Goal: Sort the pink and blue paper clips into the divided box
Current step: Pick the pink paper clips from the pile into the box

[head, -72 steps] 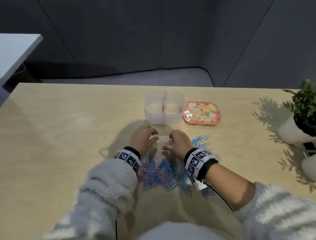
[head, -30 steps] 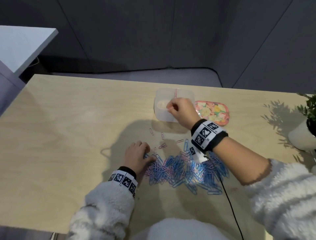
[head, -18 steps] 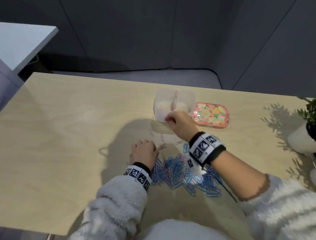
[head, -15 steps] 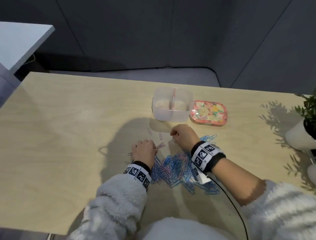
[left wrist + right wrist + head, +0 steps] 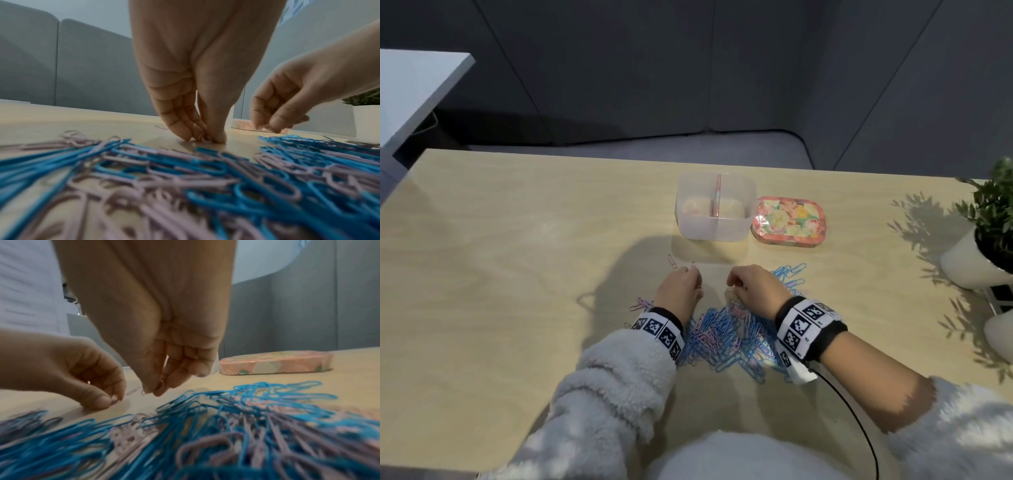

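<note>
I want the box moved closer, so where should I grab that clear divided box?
Grip the divided box by its left and right outer walls, from above. Its top is open, the centre divider runs front to back, and the floral lid crowds its right side, so slide it left first.

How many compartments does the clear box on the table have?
2: the left compartment and the right compartment of the clear box, split by a pink divider. None seems hidden.

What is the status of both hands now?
Left hand pinching pink clip on table. Right hand pinching another. Divided box unobstructed.
</note>
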Motion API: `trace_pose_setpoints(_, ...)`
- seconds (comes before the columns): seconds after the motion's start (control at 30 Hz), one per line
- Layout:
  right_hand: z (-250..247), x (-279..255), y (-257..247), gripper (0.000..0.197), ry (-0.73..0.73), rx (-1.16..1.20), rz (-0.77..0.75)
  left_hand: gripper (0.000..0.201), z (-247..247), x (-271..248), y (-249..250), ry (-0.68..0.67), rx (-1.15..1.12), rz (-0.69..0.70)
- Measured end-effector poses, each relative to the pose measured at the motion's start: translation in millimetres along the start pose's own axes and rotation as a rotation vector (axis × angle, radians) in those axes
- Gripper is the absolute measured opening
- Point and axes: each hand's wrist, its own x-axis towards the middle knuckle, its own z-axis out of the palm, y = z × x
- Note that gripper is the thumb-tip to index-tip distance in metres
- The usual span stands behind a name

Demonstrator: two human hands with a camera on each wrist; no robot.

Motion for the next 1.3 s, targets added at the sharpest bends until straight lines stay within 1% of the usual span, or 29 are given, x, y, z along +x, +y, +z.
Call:
trace_pose_setpoints(0.07, 5, -8, 3, 0.019, -0.027, -0.019, -0.001, 0.011, 3, 0, 0, -0.018, 0.045, 0.019)
trace_pose_setpoints(0.13, 11, -14, 2, 0.019, -0.052, -0.093, -0.011, 0.011, 7, 0, 0, -0.039, 0.126, 0.053)
trace_pose_setpoints(0.23, 19, -19, 0, 0.017, -0.010, -0.170, -0.011, 0.016, 9, 2, 0, -0.047, 0.182, 0.047)
trace_pose_setpoints(0.33, 26, -23, 1, 0.015, 0.048, -0.094, 0.037, 0.021, 7, 3, -3, -0.052, 0.195, 0.050)
trace_pose_setpoints(0.4, 28, -26, 1, 0.012, 0.070, -0.025, 0.068, 0.018, 4, 1, -4, -0.063, 0.194, 0.054)
trace_pose_setpoints(0.47, 28, -29, 2, 0.010, 0.081, 0.022, 0.082, 0.015, 0, -1, -5, -0.044, 0.123, 0.050)
trace_pose_setpoints(0.53, 28, -32, 2, 0.009, 0.061, 0.033, 0.072, 0.018, -6, 0, -9, -0.007, -0.031, -0.007)
trace_pose_setpoints(0.63, 24, -33, 6, 0.007, 0.021, 0.051, 0.043, 0.019, -21, 10, -21, 0.030, -0.310, -0.219)
trace_pose_setpoints(0.67, 22, -33, 8, 0.013, 0.014, 0.077, 0.043, 0.021, -26, 14, -25, 0.035, -0.412, -0.302)
trace_pose_setpoints(0.7, 18, -32, 10, 0.020, 0.010, 0.124, 0.051, 0.023, -31, 19, -29, 0.033, -0.490, -0.379)
trace_pose_setpoints(0.77, 9, -29, 15, 0.025, 0.028, 0.325, 0.091, 0.028, -40, 29, -35, 0.039, -0.627, -0.517)
trace_pose_setpoints(0.83, -1, -25, 20, 0.025, 0.057, 0.537, 0.108, 0.032, -46, 35, -41, 0.047, -0.724, -0.586)
trace_pose_setpoints(0.87, -6, -23, 20, 0.023, 0.055, 0.601, 0.114, 0.032, -47, 38, -43, 0.040, -0.704, -0.586)
trace_pose_setpoints(0.93, -12, -21, 18, 0.013, 0.016, 0.716, 0.150, 0.030, -45, 39, -43, -0.009, -0.568, -0.557)
trace_pose_setpoints(0.97, -13, -18, 15, 0.013, -0.009, 0.802, 0.192, 0.033, -43, 39, -41, -0.034, -0.504, -0.540)
trace_pose_setpoints(1.03, -17, -10, 3, 0.020, -0.071, 1.030, 0.313, 0.036, -36, 38, -39, -0.049, -0.393, -0.518)
trace_pose_setpoints(1.07, -17, -6, -5, 0.022, -0.095, 1.110, 0.371, 0.033, -32, 37, -38, -0.037, -0.350, -0.511)
trace_pose_setpoints(1.1, -17, -1, -12, 0.022, -0.115, 1.130, 0.413, 0.029, -30, 37, -36, -0.011, -0.310, -0.502)
trace_pose_setpoints(1.13, -15, 5, -19, 0.021, -0.119, 1.102, 0.431, 0.026, -27, 37, -36, 0.007, -0.281, -0.498)
trace_pose_setpoints(1.17, -12, 12, -26, 0.022, -0.103, 1.015, 0.412, 0.025, -26, 37, -34, 0.017, -0.252, -0.492)
trace_pose_setpoints(1.27, 1, 33, -46, 0.020, 0.039, 0.648, 0.235, 0.023, -27, 37, -29, -0.006, -0.150, -0.447)
trace_pose_setpoints(1.3, 5, 38, -52, 0.019, 0.063, 0.526, 0.207, 0.022, -27, 38, -28, -0.024, -0.105, -0.422)
